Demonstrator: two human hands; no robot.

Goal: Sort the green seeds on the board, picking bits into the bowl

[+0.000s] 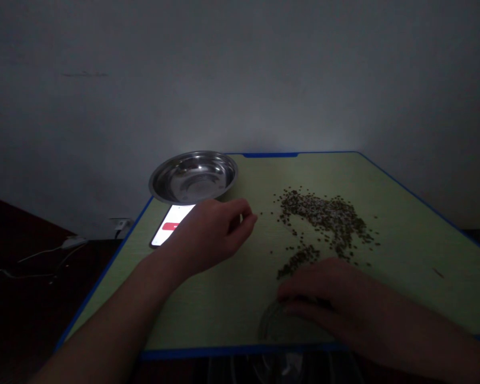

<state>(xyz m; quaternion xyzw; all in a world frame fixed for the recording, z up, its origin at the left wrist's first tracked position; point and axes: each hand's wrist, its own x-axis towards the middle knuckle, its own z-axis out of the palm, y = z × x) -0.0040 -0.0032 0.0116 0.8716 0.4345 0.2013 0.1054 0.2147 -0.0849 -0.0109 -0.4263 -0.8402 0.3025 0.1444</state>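
Observation:
My left hand hovers over the green table, its fingers curled and pinched together near a phone with a lit screen; what the fingertips hold is too small to make out. My right hand lies low near the table's front edge, fingers folded over a clear round container that shows only faintly. A scattered pile of small dark grains spreads on the table just beyond my right hand. An empty steel bowl stands at the far left corner.
The table has a blue rim and stands against a pale wall. Cables and a plug lie on the dark floor at the left. The scene is dim.

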